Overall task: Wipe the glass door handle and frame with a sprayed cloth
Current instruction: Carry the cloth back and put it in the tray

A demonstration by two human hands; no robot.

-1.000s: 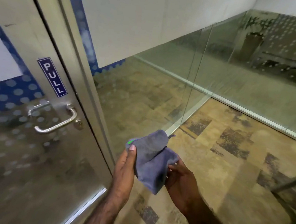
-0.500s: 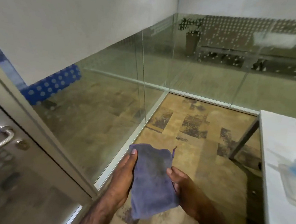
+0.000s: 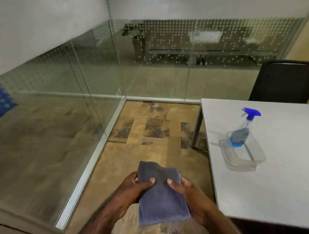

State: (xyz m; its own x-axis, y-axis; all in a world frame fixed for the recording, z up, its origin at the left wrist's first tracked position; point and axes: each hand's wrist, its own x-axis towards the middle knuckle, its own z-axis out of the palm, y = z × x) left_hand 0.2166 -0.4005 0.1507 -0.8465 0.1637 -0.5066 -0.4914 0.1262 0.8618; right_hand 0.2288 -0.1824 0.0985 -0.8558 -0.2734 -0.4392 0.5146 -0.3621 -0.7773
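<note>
Both hands grip one folded grey-blue microfibre cloth (image 3: 163, 195) low in the middle of the view, held above the patterned brown carpet (image 3: 148, 131). The left hand (image 3: 133, 190) pinches the cloth's left edge, thumb on top and fingers curled beneath; the right hand (image 3: 189, 195) clamps the right edge the same way, its thumb tip lying close to the left thumb. Between them the cloth stands up a little past the thumbs and hangs down below the palms, its lower corner drooping free.

To the right, well apart from the hands, a white table (image 3: 275, 185) carries a clear plastic tray (image 3: 240, 157), and a spray bottle (image 3: 242, 133) with a blue trigger head and blue liquid stands upright in the tray's far end. A black chair (image 3: 283, 82) sits behind the table. Glass partition panels (image 3: 57, 98) with dotted frosting run along the left and the far side, meeting at a corner. The door handle is out of view.
</note>
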